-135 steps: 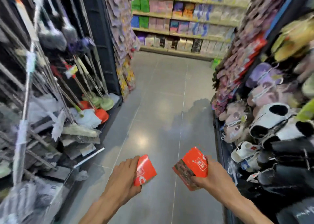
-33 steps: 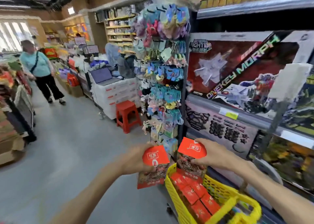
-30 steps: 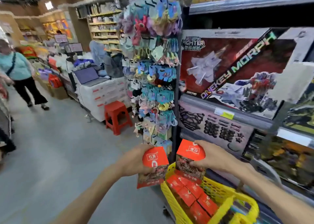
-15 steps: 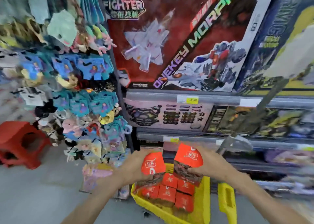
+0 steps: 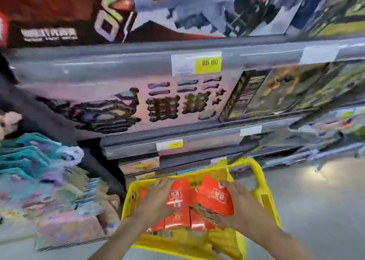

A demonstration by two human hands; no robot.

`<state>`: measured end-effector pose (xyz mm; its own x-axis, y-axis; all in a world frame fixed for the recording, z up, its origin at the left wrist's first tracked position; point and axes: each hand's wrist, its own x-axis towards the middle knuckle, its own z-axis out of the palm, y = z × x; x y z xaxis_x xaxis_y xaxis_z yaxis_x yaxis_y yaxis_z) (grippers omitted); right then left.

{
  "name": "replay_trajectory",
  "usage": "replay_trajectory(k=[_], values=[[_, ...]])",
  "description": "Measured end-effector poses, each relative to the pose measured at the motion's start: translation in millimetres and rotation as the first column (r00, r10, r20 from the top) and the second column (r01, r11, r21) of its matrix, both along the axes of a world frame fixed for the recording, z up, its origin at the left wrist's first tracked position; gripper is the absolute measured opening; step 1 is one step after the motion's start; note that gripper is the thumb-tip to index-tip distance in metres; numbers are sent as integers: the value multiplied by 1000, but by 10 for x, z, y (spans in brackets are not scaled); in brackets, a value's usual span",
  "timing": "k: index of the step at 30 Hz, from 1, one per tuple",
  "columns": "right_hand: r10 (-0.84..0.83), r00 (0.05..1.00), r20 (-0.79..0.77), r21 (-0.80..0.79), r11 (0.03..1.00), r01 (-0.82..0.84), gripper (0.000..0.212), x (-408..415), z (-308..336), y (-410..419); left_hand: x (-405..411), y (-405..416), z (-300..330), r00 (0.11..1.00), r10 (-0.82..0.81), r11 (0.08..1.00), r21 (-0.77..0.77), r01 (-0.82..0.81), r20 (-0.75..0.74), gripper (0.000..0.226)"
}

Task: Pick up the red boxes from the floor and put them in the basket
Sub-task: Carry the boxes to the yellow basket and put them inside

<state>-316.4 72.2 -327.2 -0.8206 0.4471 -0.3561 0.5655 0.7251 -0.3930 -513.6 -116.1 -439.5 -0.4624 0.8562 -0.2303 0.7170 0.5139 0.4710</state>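
Red glossy boxes, 1 gripped in each of the hands, left (image 5: 158,198) and right (image 5: 240,204), sit over the yellow plastic basket (image 5: 264,198); motion blur smears the shelves (image 5: 138,62).

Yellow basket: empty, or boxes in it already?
Not empty. Red boxes already lie inside the yellow basket, under the two that the left hand and right hand hold.

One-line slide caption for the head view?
Left hand and right hand each lower a red box into the yellow basket.
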Motion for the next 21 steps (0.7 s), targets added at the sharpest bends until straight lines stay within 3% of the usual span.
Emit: replay_trajectory(k=[6, 10, 21], values=[[20, 999, -47, 58, 998, -17, 99, 33, -759, 170, -117, 362, -862, 999, -52, 995, -84, 52, 4, 94], [123, 991, -46, 130, 985, -116, 97, -8, -1163, 211, -143, 495, -1186, 1000, -7, 999, -48, 6, -19, 96], [295, 951, 92, 215, 926, -309, 94, -441, -1504, 489, -234, 384, -1055, 991, -119, 990, -78, 115, -54, 98]])
